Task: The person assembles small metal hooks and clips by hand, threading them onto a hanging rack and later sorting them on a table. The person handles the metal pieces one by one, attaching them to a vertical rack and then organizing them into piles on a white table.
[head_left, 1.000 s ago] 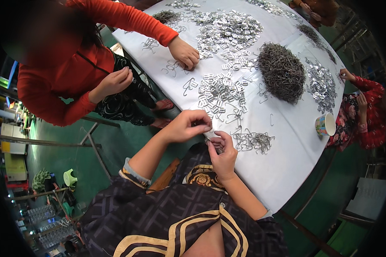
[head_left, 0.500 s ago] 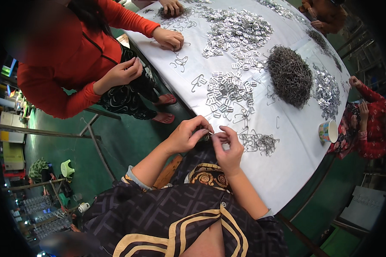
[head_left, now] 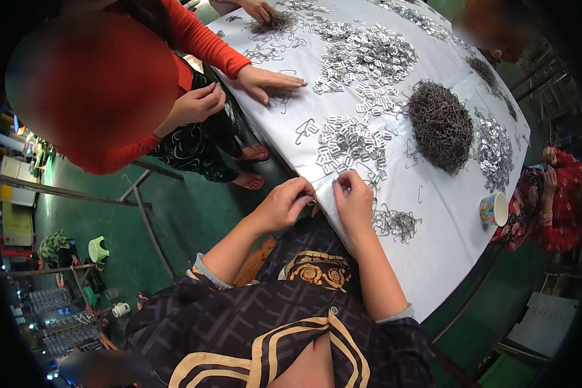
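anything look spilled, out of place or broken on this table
Nothing stands out. The small metal buckles and wire hooks lie in loose piles on the white table, with a few stray hooks between them. The paper cup stands upright near the edge. The left hand and right hand pinch a small piece together.

A white-covered table [head_left: 433,246] bears silver metal buckles [head_left: 352,139], a dark wire-hook heap [head_left: 441,124] and a paper cup [head_left: 493,209].

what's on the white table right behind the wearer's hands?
A patch of flat silver clips lies spread on the white table, dark wire heap to its right. Whatever the fingers pinch is hidden.
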A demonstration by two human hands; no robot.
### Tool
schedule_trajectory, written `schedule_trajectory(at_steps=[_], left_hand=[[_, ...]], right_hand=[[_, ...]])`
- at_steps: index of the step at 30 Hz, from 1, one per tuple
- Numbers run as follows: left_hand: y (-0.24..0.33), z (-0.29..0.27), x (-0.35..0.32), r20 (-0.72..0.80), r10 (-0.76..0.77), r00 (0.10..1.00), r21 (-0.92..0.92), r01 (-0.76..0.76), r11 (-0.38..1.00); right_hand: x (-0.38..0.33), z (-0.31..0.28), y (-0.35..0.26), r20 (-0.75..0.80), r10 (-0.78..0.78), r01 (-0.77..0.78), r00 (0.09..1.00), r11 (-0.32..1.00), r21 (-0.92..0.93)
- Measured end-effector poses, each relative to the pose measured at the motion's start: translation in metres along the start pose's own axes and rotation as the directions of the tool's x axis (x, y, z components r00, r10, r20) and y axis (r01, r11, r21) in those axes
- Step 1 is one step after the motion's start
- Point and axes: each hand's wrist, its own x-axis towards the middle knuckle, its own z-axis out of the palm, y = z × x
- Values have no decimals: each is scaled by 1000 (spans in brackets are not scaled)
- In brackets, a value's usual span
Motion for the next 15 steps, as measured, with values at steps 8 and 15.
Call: schedule_trajectory(at_steps=[8, 15], left_hand=[[5, 6, 7, 79, 111, 991, 157, -123, 980], [1, 6, 2, 130, 109, 985, 258, -140, 956]], right_hand=[[-22, -16, -12, 184, 151, -212, 971, 898, 385], [-37, -14, -19, 107, 175, -202, 979, 914, 352]])
